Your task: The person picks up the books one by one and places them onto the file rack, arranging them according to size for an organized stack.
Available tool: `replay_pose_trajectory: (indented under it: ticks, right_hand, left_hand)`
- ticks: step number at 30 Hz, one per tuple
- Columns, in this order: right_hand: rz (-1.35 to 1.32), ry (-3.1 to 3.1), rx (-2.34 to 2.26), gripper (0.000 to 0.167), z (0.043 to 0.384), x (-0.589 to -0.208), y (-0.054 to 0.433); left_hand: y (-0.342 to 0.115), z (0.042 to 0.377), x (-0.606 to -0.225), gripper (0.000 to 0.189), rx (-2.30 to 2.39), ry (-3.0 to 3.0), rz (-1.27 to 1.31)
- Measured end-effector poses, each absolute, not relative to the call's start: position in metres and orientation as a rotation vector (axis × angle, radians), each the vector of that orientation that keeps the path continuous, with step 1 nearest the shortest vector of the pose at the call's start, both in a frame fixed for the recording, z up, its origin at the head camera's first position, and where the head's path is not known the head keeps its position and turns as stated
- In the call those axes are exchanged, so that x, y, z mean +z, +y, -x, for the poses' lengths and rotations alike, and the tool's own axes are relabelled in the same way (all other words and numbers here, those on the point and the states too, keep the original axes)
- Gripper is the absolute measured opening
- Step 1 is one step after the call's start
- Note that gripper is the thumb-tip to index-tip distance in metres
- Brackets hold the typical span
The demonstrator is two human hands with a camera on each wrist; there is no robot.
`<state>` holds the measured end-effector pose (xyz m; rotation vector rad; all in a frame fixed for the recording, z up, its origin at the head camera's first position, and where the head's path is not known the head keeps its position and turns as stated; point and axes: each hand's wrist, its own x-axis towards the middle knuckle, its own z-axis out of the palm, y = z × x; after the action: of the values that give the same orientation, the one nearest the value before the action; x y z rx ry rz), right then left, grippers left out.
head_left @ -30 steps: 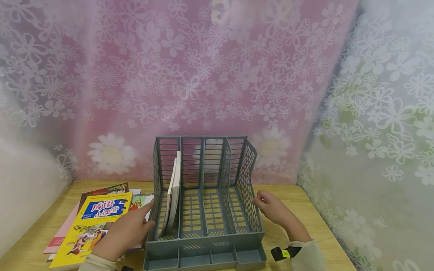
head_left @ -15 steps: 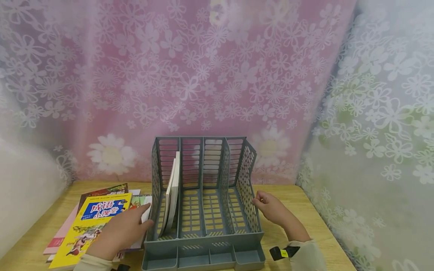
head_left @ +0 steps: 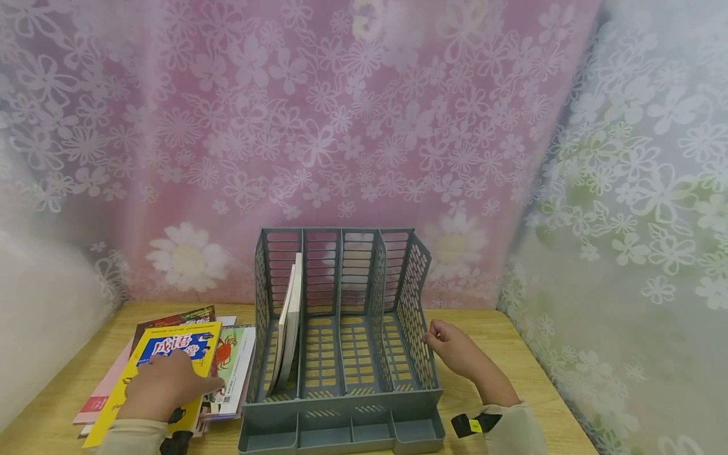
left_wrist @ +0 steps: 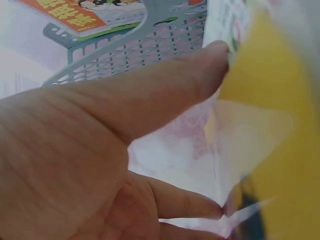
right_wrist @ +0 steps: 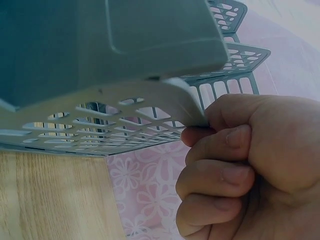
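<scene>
My left hand [head_left: 162,385] is over the yellow book [head_left: 108,411] on top of the pile at the left. Its thumb [left_wrist: 185,75] and fingers stretch out and touch the book, as the left wrist view shows; part of the cover is hidden beneath the hand. With curled fingers my right hand [right_wrist: 225,170] pinches the edge of the right side wall [right_wrist: 145,107] of a grey book rack [head_left: 341,404]. Two thin books [head_left: 291,322] lean upright in the rack's leftmost compartment.
Under and beside the yellow book lie a book with a red crab [head_left: 226,354], a dark red book [head_left: 170,319] and a pink book [head_left: 105,385]. The rack has small front trays [head_left: 372,433]. A flowered curtain [head_left: 341,126] hangs behind the wooden table [head_left: 512,354].
My left hand has moved left from the rack's left side onto the yellow book, uncovering the crab book. My right hand keeps its hold on the rack.
</scene>
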<state>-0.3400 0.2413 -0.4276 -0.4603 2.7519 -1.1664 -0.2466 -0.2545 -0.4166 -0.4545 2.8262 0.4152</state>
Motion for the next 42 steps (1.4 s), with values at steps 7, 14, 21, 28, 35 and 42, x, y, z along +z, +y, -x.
replay_pose_trajectory:
  ticks: [7,14,21,28,35,42]
  right_hand:
    - [0.453,2.766,-1.148,0.030,0.340,-0.427,0.240]
    - [0.444,2.755,-1.145,0.030,0.339,-0.427,0.239]
    - [0.425,2.766,-1.146,0.029,0.339,-0.427,0.238]
    - [0.447,2.787,-1.134,0.028,0.339,-0.428,0.238]
    - [0.445,2.793,-1.117,0.028,0.338,-0.429,0.238]
    - [0.446,2.784,-1.125,0.028,0.340,-0.428,0.237]
  left_hand:
    - [-0.246,0.243,-0.415,0.077,0.389,2.865,0.322]
    - [-0.246,0.237,-0.400,0.032,0.493,2.954,0.186]
    - [-0.237,0.220,-0.369,0.021,0.816,3.238,0.175]
    - [-0.222,0.224,-0.367,0.036,1.283,3.605,0.310]
    - [-0.220,0.228,-0.377,0.034,1.086,3.573,0.218]
    - [-0.226,0.224,-0.365,0.059,1.057,3.152,0.243]
